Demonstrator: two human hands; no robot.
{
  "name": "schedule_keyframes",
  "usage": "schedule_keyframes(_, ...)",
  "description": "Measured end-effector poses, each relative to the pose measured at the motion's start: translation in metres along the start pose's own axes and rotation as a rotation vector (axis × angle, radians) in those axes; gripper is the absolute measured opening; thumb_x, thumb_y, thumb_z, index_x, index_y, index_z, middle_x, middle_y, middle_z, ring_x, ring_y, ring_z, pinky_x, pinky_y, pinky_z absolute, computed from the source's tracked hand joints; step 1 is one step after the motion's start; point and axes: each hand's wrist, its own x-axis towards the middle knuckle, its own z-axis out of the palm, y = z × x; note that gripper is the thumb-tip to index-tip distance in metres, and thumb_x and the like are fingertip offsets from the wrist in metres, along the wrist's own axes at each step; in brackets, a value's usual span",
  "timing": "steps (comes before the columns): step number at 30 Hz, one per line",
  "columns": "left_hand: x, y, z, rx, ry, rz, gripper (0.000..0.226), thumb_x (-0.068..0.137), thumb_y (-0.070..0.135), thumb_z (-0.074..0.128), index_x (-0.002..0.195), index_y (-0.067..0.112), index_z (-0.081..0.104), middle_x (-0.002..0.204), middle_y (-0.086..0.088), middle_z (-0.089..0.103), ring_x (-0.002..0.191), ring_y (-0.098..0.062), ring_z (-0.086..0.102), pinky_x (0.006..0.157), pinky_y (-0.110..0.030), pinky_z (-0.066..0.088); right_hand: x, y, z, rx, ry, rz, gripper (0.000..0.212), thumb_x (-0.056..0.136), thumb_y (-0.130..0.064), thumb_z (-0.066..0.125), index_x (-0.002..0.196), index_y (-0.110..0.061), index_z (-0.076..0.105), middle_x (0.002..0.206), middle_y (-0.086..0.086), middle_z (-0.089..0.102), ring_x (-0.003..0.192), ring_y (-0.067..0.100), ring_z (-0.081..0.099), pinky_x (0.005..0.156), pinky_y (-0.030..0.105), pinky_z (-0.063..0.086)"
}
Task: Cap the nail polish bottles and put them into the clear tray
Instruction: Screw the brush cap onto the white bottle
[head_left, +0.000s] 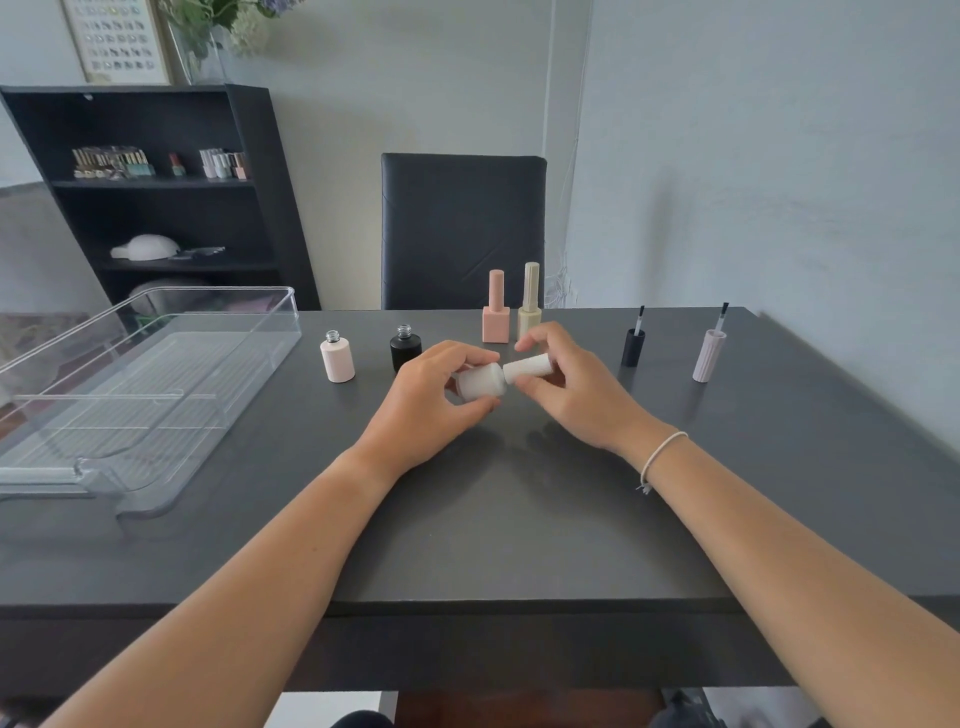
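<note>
Left hand (431, 395): fingers clamped round white bottle (480, 382).
Right hand (566, 384): fingers pinching white cap (527, 368).
Handling: probably light, rigid, smooth glass; hold the body, twist the cap.

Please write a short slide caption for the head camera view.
Left hand holds white bottle, right hand fits its cap.

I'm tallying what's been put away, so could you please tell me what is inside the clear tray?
No bottles show inside the clear tray; through its walls only its ribbed floor is visible. The white bottle is held in the left hand, its cap in the right hand.
</note>
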Motion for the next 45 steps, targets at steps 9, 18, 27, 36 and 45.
schedule_keyframes(9, -0.0008, 0.0011, -0.0008, -0.021, 0.008, -0.019, 0.035, 0.073, 0.011, 0.074, 0.105, 0.017, 0.064, 0.102, 0.001, 0.063, 0.091, -0.011, 0.056, 0.079, -0.016, 0.046, 0.0005, 0.0012, -0.0023, -0.030, 0.084, -0.001, 0.030, 0.089, -0.043, 0.049, 0.087, -0.013, 0.054, 0.057, -0.011, 0.042, 0.051, 0.005, 0.039, 0.051, 0.016, 0.031)
schedule_keyframes(18, -0.0002, 0.0011, -0.0011, -0.019, 0.017, -0.037, 0.035, 0.072, 0.010, 0.074, 0.105, 0.017, 0.063, 0.102, 0.001, 0.062, 0.091, -0.011, 0.056, 0.079, -0.014, 0.045, 0.0013, 0.0005, -0.0051, -0.058, 0.113, 0.028, 0.036, 0.089, -0.046, 0.046, 0.083, -0.011, 0.056, 0.057, -0.007, 0.045, 0.053, 0.008, 0.040, 0.054, 0.025, 0.034)
schedule_keyframes(27, -0.0001, -0.0003, -0.0012, -0.009, 0.015, -0.031, 0.035, 0.073, 0.011, 0.074, 0.105, 0.018, 0.063, 0.102, 0.002, 0.062, 0.091, -0.010, 0.056, 0.079, -0.013, 0.045, -0.0010, -0.0005, -0.0075, -0.059, 0.118, 0.041, 0.032, 0.090, -0.042, 0.046, 0.082, -0.013, 0.056, 0.059, -0.007, 0.045, 0.054, 0.008, 0.041, 0.054, 0.024, 0.033)
schedule_keyframes(36, 0.0002, -0.0022, -0.0009, -0.017, 0.021, -0.041, 0.035, 0.072, 0.013, 0.074, 0.105, 0.021, 0.063, 0.102, 0.004, 0.062, 0.092, -0.009, 0.056, 0.081, -0.015, 0.046, -0.0015, -0.0015, -0.0086, -0.063, 0.137, 0.068, 0.052, 0.090, -0.053, 0.035, 0.076, -0.007, 0.053, 0.058, -0.002, 0.046, 0.051, 0.008, 0.040, 0.055, 0.026, 0.034)
schedule_keyframes(45, 0.0005, -0.0021, 0.0000, -0.022, 0.012, -0.030, 0.036, 0.072, 0.012, 0.074, 0.105, 0.019, 0.063, 0.103, 0.002, 0.063, 0.092, -0.010, 0.056, 0.081, -0.016, 0.046, -0.0014, 0.0013, -0.0079, -0.091, 0.131, 0.029, 0.045, 0.090, -0.047, 0.043, 0.072, -0.007, 0.057, 0.051, -0.006, 0.043, 0.049, 0.009, 0.038, 0.052, 0.026, 0.032)
